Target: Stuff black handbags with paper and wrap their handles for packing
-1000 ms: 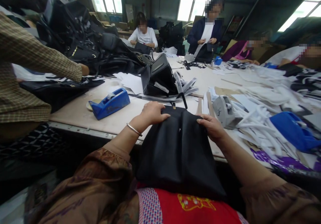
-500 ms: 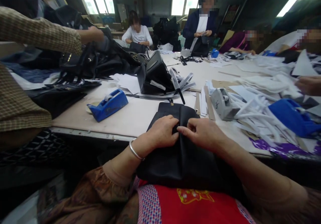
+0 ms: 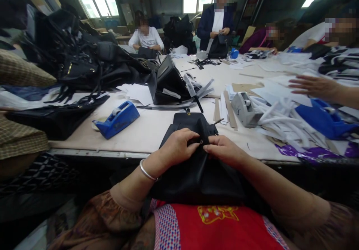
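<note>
A black leather-like bag (image 3: 196, 182) lies across my lap and against the table edge, its far end resting on the tabletop. My left hand (image 3: 179, 147), with a silver bangle at the wrist, pinches the bag's upper middle between thumb and fingers. Close beside it, my right hand (image 3: 223, 150) grips a raised fold of the same bag. A small shiny metal piece (image 3: 201, 142) shows between the two hands. Gold-coloured hardware (image 3: 189, 112) sits at the bag's far end. Just what the fingertips press on is partly hidden.
On the table (image 3: 157, 126) stand a blue tape dispenser (image 3: 119, 119), a grey dispenser (image 3: 244, 110) and another blue dispenser (image 3: 322, 119) among white strips. Another black bag (image 3: 168, 82) lies ahead. Black bags (image 3: 92, 63) are piled left. A co-worker's hand (image 3: 316, 87) reaches in from the right.
My hands have shifted on the bag, and the metal piece now shows between them. At left, a co-worker's arm has drawn back; at right, another person's hand has come further over the table.
</note>
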The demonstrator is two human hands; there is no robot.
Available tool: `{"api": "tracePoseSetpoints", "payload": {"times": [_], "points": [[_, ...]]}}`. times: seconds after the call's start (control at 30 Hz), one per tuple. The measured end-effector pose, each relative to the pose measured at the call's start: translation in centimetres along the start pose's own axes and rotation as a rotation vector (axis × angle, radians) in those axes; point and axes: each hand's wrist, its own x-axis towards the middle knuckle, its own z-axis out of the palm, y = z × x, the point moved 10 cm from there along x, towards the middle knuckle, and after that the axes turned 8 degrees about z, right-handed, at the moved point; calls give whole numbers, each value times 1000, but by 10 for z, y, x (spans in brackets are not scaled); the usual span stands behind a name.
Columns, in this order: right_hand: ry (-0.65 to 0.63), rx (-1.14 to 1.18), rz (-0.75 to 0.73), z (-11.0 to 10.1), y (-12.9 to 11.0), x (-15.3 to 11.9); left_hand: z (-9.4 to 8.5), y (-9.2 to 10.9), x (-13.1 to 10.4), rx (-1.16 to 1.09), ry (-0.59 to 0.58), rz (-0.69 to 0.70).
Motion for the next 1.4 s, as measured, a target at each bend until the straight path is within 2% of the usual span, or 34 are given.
{"api": "tracePoseSetpoints", "payload": {"times": [0.1,0.2,0.37,0.53,0.63,0.77,0.93,1.03,1.13,1.2,1.27,1.33,1.4], "points": [[-5,74,13,1,1,-4,0,16,-3,119,3,67],[17,101,3,1,-1,-4,4,31,-3,305,-46,101],[90,-24,-45,-2,-6,-4,12,47,2,560,-175,132],[206,-241,-148,-7,-17,-8,13,55,6,633,-196,161],[239,-328,-198,-6,-20,-11,11,53,9,597,-197,134],[263,-376,-242,-5,-23,-15,5,37,14,426,-158,59],[211,-277,-196,-3,-22,-15,6,2,12,-49,-131,-147],[204,-276,-190,-3,-22,-15,5,-10,6,-139,-85,-241],[199,-270,-191,-4,-21,-15,-10,-20,-3,-54,-13,-303],[185,-243,-180,-4,-18,-15,-36,-31,-16,94,70,-340],[163,-206,-165,-4,-16,-15,-71,-47,-40,323,125,-398],[143,-186,-165,-4,-16,-16,-97,-72,-77,567,35,-528],[141,-196,-196,-5,-19,-17,-104,-102,-128,700,-212,-724]]}}
